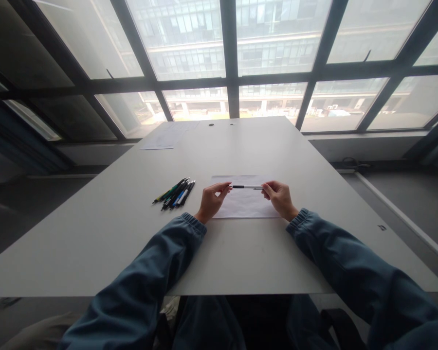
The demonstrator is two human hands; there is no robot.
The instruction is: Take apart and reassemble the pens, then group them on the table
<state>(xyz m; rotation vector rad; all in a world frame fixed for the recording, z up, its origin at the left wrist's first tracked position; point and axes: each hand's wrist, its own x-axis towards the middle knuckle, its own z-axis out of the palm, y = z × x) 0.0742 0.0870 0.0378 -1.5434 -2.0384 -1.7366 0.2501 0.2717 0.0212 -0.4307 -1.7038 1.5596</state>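
One slim pen, over white paper at the frame's centre, is pinched at its ends by your left hand and right hand. It looks light and stiff, perhaps slick; its black section likely gives the surest hold.

the pen spans the gap between the left hand and the right hand and bars the direct path over the paper sheet. the pen pile lies near the left hand and obstructs low lateral travel on that side. open passage runs across the table beyond the paper sheet and to the right of the right hand. the sleeves cross the near edge; a free corridor lies between them. the window frame bounds the far end.
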